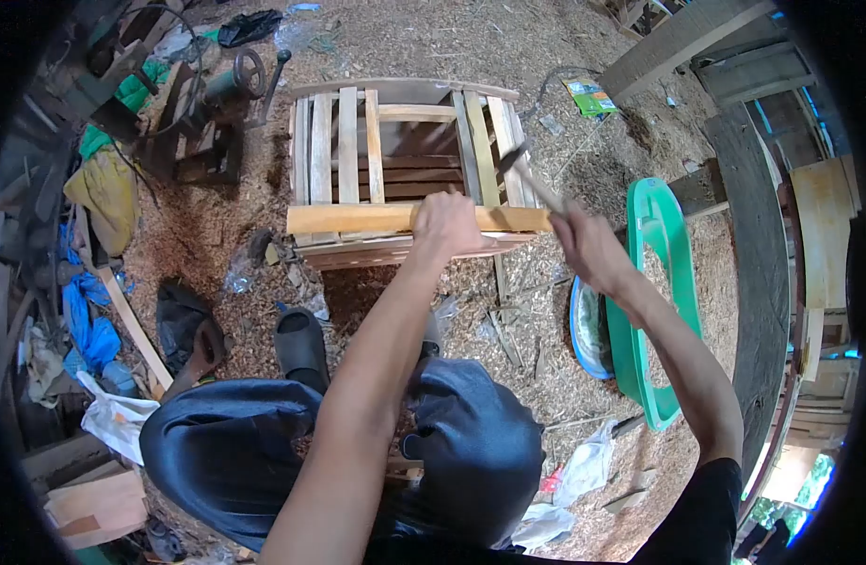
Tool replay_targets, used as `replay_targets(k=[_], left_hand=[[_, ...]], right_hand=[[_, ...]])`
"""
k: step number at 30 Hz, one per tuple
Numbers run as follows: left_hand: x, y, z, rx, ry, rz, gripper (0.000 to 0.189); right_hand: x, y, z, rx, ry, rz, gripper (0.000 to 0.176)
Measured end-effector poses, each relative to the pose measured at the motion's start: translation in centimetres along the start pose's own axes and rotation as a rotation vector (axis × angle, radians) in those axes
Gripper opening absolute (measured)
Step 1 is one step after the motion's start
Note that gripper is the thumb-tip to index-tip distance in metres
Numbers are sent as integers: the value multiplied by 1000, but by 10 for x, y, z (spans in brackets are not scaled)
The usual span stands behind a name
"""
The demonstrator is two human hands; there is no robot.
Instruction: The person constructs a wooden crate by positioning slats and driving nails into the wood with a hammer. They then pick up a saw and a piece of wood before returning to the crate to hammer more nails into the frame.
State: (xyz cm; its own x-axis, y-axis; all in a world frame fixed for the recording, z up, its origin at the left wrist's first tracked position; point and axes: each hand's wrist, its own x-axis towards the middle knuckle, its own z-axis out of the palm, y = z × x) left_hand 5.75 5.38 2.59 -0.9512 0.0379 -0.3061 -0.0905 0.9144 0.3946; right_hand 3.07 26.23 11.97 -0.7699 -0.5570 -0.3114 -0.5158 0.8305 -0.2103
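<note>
L hand [447,226] is clamping board [348,218] along near edge of crate [348,141], fingers curled (prob. steadying it); R hand [593,247] is holding hammer [538,185], fingers wrapped shut

Counts two hands: one left hand [447,224], one right hand [591,247]. Adds two trouser legs [231,443] [475,433]. Includes one hammer [545,194], one crate [348,146] and one loose board [348,219]. Shows one green tub [623,330], one blue basin [576,330], one handwheel [249,73], one yellow sack [104,200] and one bright packet [589,97]. Comes to at least two white bags [118,416] [586,463]. Gives one sandal [301,344] in plain view; cannot tell a sure number for the crate's slats, being partly covered.
</note>
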Motion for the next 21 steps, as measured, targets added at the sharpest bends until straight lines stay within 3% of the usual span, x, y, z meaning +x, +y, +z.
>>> replay_targets(k=[2, 5, 7, 8, 10, 14, 17, 18, 21], left_hand=[[-2, 2, -4, 16, -7, -14, 79], [-3, 6, -3, 34, 58, 6, 80], [-7, 6, -3, 49, 142, 15, 81], [-10, 8, -10, 47, 46, -3, 81], [-12, 4, -6, 16, 143, 64, 80], [-30, -22, 3, -60, 425, 298, 54], [-45, -69, 8, -40, 622, 193, 31], [-54, -81, 10, 20, 710, 117, 28], [-80, -100, 3, 278, 857, 213, 30]], right_hand=[[-7, 1, 13, -105, -13, 4, 34], [-1, 8, 11, 76, 66, 63, 37], [3, 11, 28, 261, 275, 188, 46], [7, 12, 37, 335, 378, 232, 48], [18, 18, 56, 450, 476, 395, 59], [29, 24, 86, 640, 505, 458, 57], [40, 32, 103, 923, 545, 447, 52], [41, 33, 102, 908, 510, 501, 48], [41, 29, 108, 975, 558, 566, 46]])
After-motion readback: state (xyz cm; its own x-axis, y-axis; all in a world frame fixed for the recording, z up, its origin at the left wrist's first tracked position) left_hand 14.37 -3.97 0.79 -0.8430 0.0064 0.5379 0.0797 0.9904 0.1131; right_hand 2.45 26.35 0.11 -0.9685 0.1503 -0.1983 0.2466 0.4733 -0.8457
